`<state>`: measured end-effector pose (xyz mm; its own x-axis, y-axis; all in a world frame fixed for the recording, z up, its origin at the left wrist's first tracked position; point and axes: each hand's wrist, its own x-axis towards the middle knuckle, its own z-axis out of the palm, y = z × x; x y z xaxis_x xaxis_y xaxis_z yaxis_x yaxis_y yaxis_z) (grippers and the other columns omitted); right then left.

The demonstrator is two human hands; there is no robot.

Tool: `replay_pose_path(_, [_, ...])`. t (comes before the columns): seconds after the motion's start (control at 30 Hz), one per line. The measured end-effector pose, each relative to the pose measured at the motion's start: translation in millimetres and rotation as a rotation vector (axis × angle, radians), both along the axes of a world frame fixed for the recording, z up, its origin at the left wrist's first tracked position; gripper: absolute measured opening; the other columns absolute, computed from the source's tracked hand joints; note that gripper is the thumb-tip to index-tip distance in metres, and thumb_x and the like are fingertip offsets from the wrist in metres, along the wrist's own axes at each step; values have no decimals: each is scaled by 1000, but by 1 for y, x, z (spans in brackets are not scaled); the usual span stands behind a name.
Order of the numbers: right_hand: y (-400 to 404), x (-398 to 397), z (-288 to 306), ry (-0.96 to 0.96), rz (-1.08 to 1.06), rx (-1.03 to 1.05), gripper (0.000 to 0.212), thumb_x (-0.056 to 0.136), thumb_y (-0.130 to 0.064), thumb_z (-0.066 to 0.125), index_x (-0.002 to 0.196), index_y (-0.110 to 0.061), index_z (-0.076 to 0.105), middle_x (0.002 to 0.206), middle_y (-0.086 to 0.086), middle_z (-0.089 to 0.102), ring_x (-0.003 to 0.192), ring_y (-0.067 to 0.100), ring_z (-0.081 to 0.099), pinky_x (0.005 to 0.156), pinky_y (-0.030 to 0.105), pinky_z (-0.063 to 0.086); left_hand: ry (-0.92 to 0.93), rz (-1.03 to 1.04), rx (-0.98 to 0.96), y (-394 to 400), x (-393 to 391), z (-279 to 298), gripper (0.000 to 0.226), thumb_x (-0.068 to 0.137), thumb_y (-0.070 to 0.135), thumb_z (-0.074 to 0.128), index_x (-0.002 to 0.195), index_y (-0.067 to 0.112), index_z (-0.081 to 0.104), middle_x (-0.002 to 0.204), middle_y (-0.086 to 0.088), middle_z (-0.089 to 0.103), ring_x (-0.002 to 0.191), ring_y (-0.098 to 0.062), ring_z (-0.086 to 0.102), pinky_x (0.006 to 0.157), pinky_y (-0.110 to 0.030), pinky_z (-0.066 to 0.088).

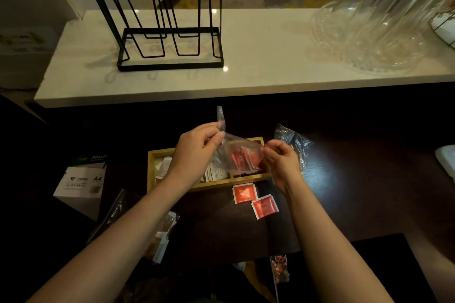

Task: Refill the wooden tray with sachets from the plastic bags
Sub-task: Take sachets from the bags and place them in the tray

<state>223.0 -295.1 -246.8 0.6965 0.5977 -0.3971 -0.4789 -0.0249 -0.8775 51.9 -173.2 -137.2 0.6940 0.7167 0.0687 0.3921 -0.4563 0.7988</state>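
A: Hands first, please. What do the fingers do?

B: The left hand [197,147] pinches one top corner of a clear plastic bag [236,155] between thumb and forefinger. The right hand [280,157] pinches the opposite edge with curled fingertips. The bag is stretched between the two pinches, so its long axis runs left to right, a little downward toward the right fingers. A thin strip of the plastic stands up above the left fingers.

A: And what is in the bag?

B: Red sachets [242,158], hanging low between the fingers. I cannot count them.

A: Where is the wooden tray [151,162]?

B: Directly under the bag and both hands, on the dark table [369,192]. Its long side also runs left to right. White sachets [216,174] lie in a compartment below the left fingers.

A: Anything near the right fingers?

B: Two loose red sachets [254,200] lie flat on the table, just in front of the tray, toward the wrist side of the right hand. Behind the right fingers there is a second, crumpled clear bag [293,140].

A: And on the left side?

B: A box of A4 paper [81,182], well apart from the left fingers. More bags [162,236] lie under the left forearm.
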Motion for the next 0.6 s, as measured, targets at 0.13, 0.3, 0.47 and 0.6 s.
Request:
replay_pose_path(0.13, [4,-1,3,-2,-25,15,25,87,7,54,82,-16,64,77,1,65,72,15,63,63,25,54,-12,-6,11,0,1,8,27,93,20,53,70,12,66,127,1,64,107,-10,61,84,-28,51])
replay_pose_path(0.3, [3,-2,11,-42,6,4,22,87,6,53,85,-14,62,82,4,62,75,15,63,66,26,53,5,17,29,3,-2,14,28,93,20,53,69,10,64,125,0,64,110,-10,60,87,-27,48])
replay_pose_path(0.47, [6,-1,21,-59,-23,15,20,84,10,54,85,-9,60,81,6,60,75,15,59,68,22,52,-12,7,21,3,-5,18,29,93,20,54,71,7,66,116,1,67,104,-9,61,83,-32,52])
replay_pose_path(0.6, [6,2,24,-34,-44,61,21,83,12,55,84,-9,59,80,6,60,71,13,59,62,16,52,-26,8,17,3,-8,24,28,92,21,54,72,7,67,117,0,67,104,-8,61,85,-35,53])
